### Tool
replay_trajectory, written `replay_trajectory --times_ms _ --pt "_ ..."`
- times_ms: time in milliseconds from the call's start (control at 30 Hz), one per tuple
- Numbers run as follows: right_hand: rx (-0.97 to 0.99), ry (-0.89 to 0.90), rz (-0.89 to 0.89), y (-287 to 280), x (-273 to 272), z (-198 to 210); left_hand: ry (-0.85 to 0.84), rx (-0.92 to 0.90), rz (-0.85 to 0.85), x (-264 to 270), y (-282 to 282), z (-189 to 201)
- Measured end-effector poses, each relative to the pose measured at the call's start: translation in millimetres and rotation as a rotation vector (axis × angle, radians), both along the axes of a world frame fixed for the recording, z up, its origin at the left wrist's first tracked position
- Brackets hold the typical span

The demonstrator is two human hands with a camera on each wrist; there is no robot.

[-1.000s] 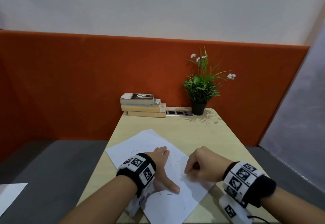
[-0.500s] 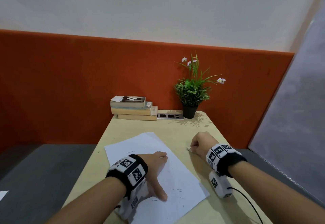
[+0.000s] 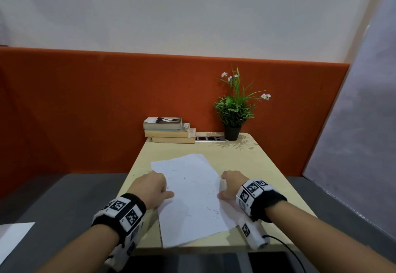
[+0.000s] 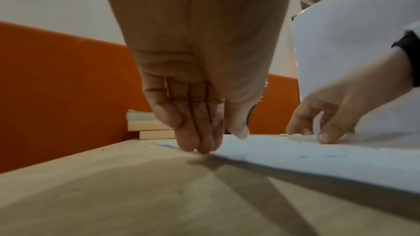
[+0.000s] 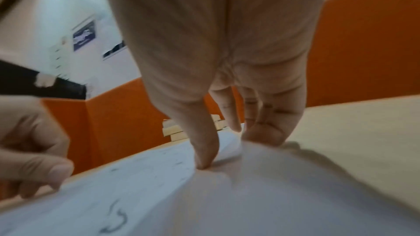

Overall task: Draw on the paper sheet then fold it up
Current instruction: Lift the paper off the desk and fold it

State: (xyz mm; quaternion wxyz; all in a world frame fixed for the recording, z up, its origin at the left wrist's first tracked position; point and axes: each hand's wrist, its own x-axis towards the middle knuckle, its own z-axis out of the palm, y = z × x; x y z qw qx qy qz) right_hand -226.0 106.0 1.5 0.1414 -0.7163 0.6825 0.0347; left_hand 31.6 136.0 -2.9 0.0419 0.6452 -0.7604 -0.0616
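Note:
The white paper sheet (image 3: pixel 192 197) with small pen marks lies lengthwise on the beige table (image 3: pixel 246 161). My left hand (image 3: pixel 154 189) is at its left edge. In the left wrist view that hand (image 4: pixel 218 141) has its fingers at the edge and its thumb over the sheet (image 4: pixel 318 153). My right hand (image 3: pixel 225 189) holds the right edge. The right wrist view shows this hand (image 5: pixel 234 150) with its thumb pressing the top and its fingers curled behind, so the paper (image 5: pixel 136 186) bulges upward. I see no pen in the head view.
A stack of books (image 3: pixel 169 130), a socket strip (image 3: pixel 210 138) and a potted plant (image 3: pixel 233 110) stand at the table's far end against the orange panel. Another white sheet (image 3: pixel 12 236) lies on the grey bench at the left.
My right hand went out to the table's right side, then came back to the paper's right edge. My left hand slid from flat on the sheet to its left edge. The sheet turned straighter.

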Motion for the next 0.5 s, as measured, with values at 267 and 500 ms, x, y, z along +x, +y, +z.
replay_trajectory --times_ms 267,500 --pt "0.073 -0.223 -0.114 36.6 -6.8 5.3 0.013 0.2 0.246 -9.6 35.4 -8.4" --pt "0.146 -0.343 -0.134 98.5 -21.5 -5.8 0.055 0.197 0.36 -35.1 74.5 -6.6"
